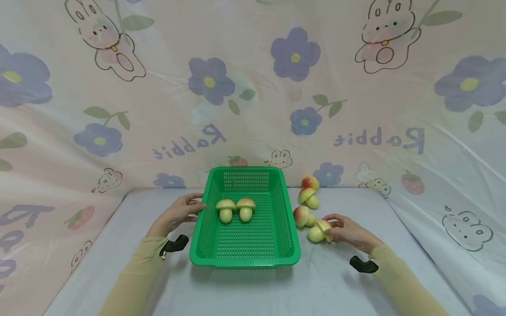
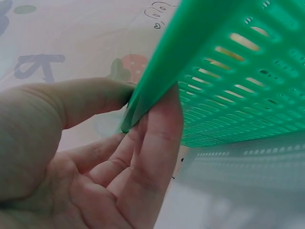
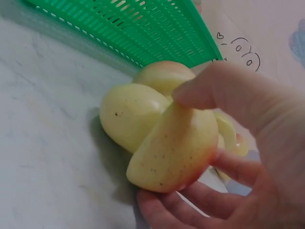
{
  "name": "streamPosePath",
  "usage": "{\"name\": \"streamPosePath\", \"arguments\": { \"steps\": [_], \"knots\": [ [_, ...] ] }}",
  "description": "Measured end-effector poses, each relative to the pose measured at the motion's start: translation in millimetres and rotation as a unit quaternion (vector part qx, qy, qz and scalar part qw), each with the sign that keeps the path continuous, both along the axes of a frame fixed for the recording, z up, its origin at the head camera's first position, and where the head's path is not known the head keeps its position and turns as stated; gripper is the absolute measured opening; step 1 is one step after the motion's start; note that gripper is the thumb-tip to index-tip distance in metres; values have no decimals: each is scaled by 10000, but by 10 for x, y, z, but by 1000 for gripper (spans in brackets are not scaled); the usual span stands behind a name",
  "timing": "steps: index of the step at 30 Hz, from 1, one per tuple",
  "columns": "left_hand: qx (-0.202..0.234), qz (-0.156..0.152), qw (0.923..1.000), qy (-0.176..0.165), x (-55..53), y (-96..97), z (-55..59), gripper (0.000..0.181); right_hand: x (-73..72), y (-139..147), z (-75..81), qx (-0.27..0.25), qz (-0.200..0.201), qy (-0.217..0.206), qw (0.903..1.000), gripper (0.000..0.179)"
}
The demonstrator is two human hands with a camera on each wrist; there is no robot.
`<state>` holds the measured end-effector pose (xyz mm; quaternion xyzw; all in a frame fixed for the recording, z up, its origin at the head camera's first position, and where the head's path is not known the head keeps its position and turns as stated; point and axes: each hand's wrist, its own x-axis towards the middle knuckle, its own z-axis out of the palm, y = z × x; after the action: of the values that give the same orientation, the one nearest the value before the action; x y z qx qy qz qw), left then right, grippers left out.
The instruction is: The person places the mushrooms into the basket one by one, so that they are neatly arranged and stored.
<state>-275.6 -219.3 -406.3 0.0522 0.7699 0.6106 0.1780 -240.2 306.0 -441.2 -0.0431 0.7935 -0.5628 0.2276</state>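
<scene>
A green plastic basket [image 1: 253,262] with slotted walls stands mid-table, holding two toy mushrooms side by side, a left one [image 1: 226,210] and a right one [image 1: 246,209]. My left hand [image 1: 179,213] pinches the basket's left rim, thumb outside and fingers under the lip in the left wrist view. Right of the basket, my right hand [image 1: 349,232] grips the cap of a yellow toy mushroom [image 3: 174,148], thumb on top and fingers round the red-tinged side. Its round stem [image 1: 315,234] points left. Another mushroom [image 1: 303,217] lies just behind it, close to the basket wall.
Farther back on the right lie another mushroom [image 1: 309,197] and a red-and-yellow rounded piece [image 1: 310,182]. The white tabletop [image 1: 245,294] ends at a patterned curtain [image 1: 253,109] hanging behind and along both sides.
</scene>
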Motion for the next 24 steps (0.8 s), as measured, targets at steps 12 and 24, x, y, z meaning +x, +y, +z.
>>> {"name": "streamPosePath", "arguments": {
  "steps": [12,24],
  "knots": [
    [-60,171,9998,39,-15,32,-18,66,35,179,120,185,548,590,9966,54],
    [-42,125,9999,90,11,37,13,74,-17,248,379,281,731,943,9925,47]
  ]
}}
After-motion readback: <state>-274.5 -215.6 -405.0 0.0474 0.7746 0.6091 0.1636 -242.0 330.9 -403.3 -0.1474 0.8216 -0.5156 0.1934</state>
